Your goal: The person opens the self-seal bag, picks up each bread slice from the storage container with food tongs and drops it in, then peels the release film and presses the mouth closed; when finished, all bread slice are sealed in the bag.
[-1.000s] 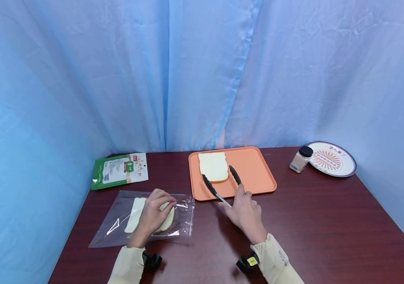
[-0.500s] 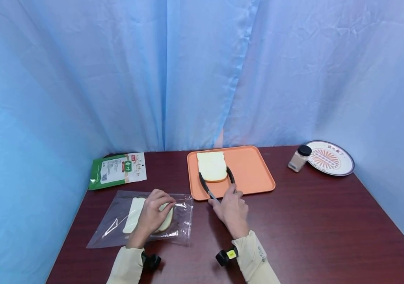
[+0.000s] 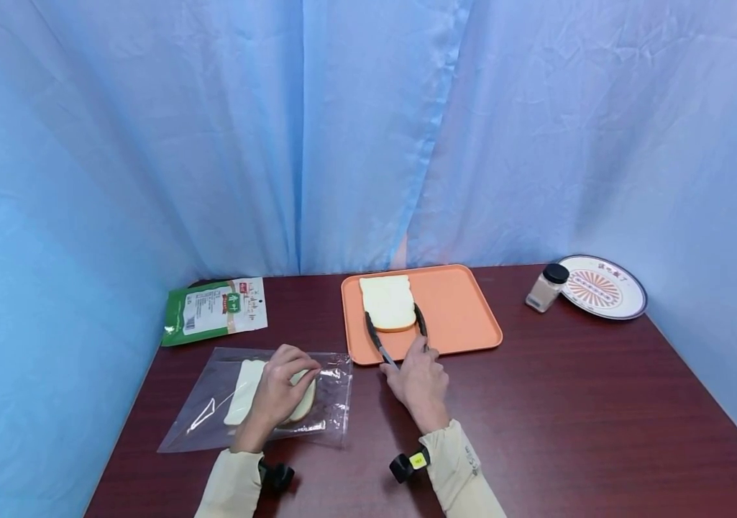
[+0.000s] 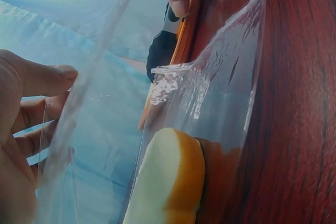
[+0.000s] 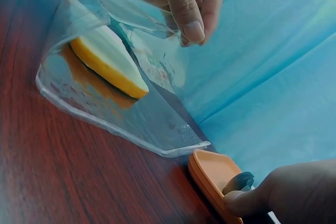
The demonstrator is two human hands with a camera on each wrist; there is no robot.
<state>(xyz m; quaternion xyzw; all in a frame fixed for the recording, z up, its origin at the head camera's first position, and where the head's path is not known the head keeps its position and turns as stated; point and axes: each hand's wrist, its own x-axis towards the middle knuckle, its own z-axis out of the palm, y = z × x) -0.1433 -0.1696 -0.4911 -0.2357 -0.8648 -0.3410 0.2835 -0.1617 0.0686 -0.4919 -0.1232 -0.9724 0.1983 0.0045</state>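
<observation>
My left hand (image 3: 284, 385) pinches the upper layer of a clear plastic bag (image 3: 200, 414) and lifts it, so the bag's mouth gapes toward the right. Inside the bag lies a slice of bread (image 4: 181, 177), partly hidden by the hand in the head view. My right hand (image 3: 418, 381) grips a pair of tongs (image 3: 374, 334) with black tips. The tips straddle the near end of another bread slice (image 3: 389, 303), one at its left edge and one at its right. That slice lies on the left half of an orange tray (image 3: 459, 309).
A green and white food packet (image 3: 213, 311) lies at the back left. To the back right stand a small jar with a black lid (image 3: 547, 288) and a patterned white plate (image 3: 604, 288). Blue curtains (image 3: 368, 129) hang around the dark wooden table (image 3: 569, 417).
My right hand has moved left and the tongs' tips have come in from apart to the sides of the slice on the tray. The left hand keeps its pinch on the bag.
</observation>
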